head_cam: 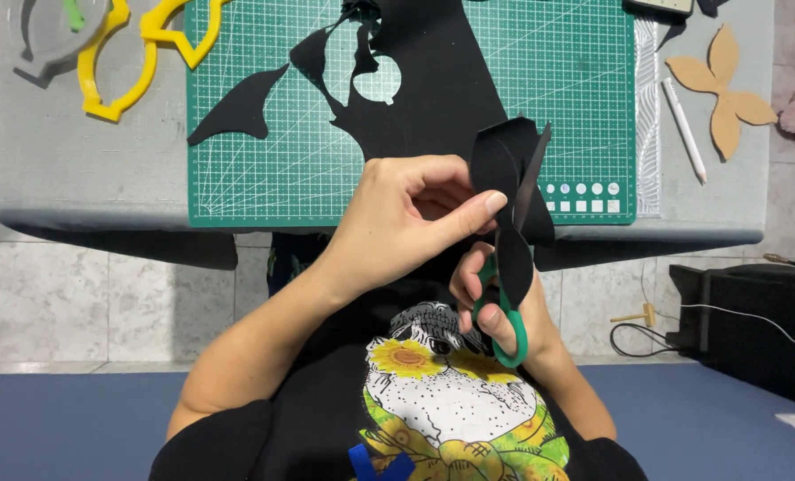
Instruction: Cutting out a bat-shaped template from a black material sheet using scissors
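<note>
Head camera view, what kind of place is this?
Probably a home craft corner: a green cutting mat on a low grey table, yellow petal templates, and green-handled scissors trimming black fabric.

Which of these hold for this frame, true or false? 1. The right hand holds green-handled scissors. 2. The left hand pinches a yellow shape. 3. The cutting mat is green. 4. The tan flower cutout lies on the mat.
1. True: the right hand grips the green-handled scissors.
2. False: the left hand pinches a black cut piece; the yellow shapes lie on the table.
3. True: the cutting mat is green.
4. False: the tan flower cutout lies beside the mat.
</note>
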